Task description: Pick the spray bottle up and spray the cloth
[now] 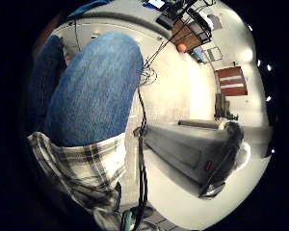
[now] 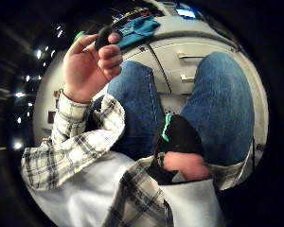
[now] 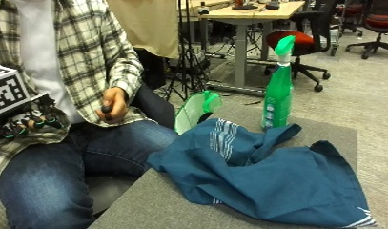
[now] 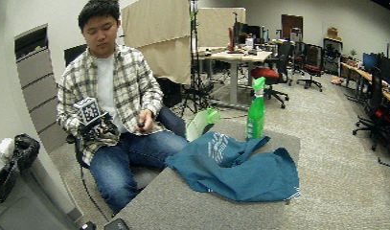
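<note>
A green spray bottle [image 3: 279,88] stands upright on the grey table [image 3: 162,210], at its far side. A crumpled blue cloth [image 3: 270,176] lies spread over the table in front of the bottle and touches its base. My gloved right hand [image 3: 25,123] rests against my side above my lap, well away from the table, with loosely curled fingers holding nothing. Both palm views show only my jeans and plaid shirt. My bare left hand [image 3: 112,106] sits on my thigh and holds a small black thing [image 2: 103,34]. The wide view shows the bottle [image 4: 256,112], cloth [image 4: 239,165] and right hand [image 4: 100,130] alike.
A green and white bag-like thing [image 3: 197,109] stands at the table's edge by my knee. Behind are a tripod [image 3: 184,62], a wooden desk [image 3: 250,12] and a red office chair [image 3: 292,38]. A grey cabinet [image 4: 13,191] stands beside my chair.
</note>
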Demonstrator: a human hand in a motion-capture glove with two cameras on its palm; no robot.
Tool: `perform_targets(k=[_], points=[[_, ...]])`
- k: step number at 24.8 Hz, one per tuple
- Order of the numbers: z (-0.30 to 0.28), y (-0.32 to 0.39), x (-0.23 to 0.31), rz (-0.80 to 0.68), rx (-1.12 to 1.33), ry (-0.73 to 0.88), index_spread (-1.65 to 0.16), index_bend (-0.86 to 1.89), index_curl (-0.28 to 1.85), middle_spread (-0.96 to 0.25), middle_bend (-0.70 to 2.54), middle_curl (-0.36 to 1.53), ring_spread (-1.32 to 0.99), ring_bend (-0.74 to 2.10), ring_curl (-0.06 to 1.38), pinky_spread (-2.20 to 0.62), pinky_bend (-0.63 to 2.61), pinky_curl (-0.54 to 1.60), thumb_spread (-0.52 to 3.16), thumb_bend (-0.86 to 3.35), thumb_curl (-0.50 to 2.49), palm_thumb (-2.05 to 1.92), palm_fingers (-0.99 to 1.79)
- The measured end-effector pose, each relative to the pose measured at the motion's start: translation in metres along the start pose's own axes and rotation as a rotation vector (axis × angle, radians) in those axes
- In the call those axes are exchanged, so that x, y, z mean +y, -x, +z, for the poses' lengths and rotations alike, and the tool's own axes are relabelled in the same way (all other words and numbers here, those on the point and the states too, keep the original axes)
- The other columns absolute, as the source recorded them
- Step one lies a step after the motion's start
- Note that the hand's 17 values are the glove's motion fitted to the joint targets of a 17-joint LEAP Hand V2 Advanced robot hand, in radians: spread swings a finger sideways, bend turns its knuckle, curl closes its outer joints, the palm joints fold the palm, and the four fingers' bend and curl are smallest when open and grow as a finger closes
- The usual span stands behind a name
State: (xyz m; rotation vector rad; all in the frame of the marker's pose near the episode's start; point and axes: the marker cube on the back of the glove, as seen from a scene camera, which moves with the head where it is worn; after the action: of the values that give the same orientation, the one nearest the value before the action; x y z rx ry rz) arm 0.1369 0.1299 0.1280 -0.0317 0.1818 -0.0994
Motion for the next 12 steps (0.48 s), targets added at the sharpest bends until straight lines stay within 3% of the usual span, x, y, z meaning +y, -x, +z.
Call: perform_targets(k=[12], points=[[0.041, 0.017, 0.033, 0.092, -0.104, 0.023, -0.39, 0.17, 0.30, -0.09, 0.15, 0.19, 0.15, 0.20, 0.29, 0.20, 0.41, 0.29, 1.15, -0.01, 0.51, 0.59, -0.07]])
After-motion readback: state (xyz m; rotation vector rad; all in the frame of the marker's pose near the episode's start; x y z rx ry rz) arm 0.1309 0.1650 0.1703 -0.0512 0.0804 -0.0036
